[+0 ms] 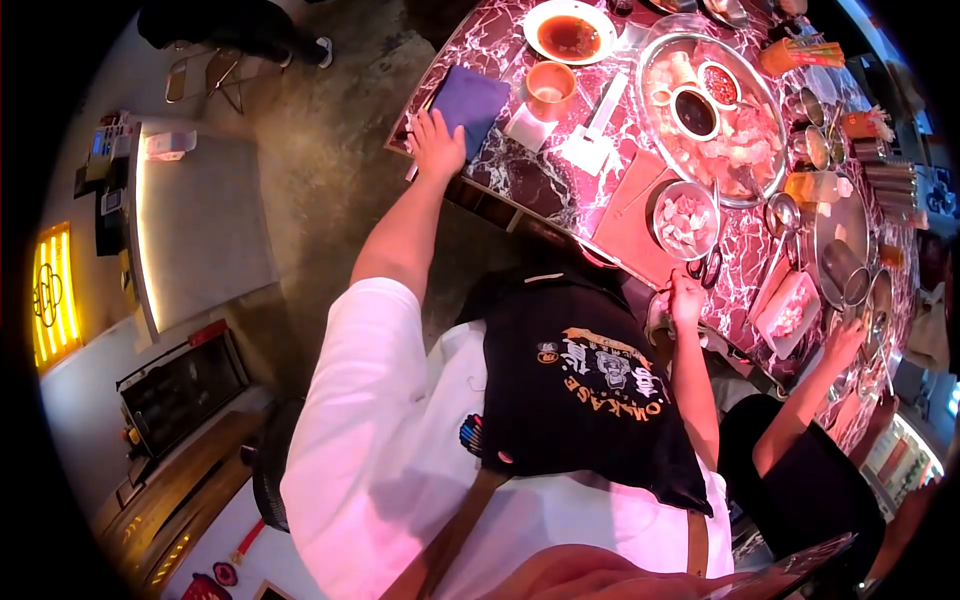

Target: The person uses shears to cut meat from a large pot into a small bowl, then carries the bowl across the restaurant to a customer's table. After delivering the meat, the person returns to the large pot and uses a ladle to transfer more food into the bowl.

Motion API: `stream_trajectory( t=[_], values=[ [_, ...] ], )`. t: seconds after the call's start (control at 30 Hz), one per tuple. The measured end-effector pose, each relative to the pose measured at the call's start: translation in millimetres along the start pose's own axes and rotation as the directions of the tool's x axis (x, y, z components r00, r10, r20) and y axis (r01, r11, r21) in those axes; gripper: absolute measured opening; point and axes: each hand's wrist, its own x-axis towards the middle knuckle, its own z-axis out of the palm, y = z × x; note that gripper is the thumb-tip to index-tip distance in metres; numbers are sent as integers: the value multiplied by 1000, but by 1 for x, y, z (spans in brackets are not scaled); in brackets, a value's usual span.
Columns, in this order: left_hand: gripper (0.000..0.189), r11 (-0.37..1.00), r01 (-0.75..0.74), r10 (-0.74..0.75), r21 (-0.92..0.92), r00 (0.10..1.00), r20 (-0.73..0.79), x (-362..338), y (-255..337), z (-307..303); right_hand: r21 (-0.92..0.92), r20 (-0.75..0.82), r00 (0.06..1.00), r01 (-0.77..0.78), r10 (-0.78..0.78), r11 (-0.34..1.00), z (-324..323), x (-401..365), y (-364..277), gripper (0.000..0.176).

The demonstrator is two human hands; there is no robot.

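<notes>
My left hand lies with fingers spread on the edge of a flat blue-purple item, perhaps a folded cloth or a menu, at the table corner. Close to the table's front edge my right hand is curled closed; whatever is inside it is hidden. Just beyond it are black-handled scissors, whose blades run along a bowl of pale food pieces. That bowl overlaps a brown placemat. A brown cup stands near the blue-purple item.
A large round platter of food holds two sauce bowls, one dark, one red. A white dish of brown sauce sits at the back. On the right another person's hand reaches over dishes near a food tray.
</notes>
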Motion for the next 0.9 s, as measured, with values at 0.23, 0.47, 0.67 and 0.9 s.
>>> stream_trajectory(
  t=[0.23, 0.47, 0.67, 0.9],
  values=[
    [77, 999, 39, -35, -26, 992, 120, -8, 5, -13, -27, 5, 1000, 8, -8, 1000, -2, 2, 2, 38],
    [77, 999, 39, -37, -24, 995, 93, -23, 11, -11, -51, 16, 999, 48, -47, 998, -2, 2, 3, 39],
    [76, 999, 26, -28, 20, 994, 102, -22, 12, -12, 5, 21, 999, 24, -24, 1000, -2, 2, 6, 40],
    [77, 999, 24, -26, 21, 995, 97, -22, 10, -11, 16, 33, 999, 22, -22, 1000, -4, 5, 9, 39]
  ],
)
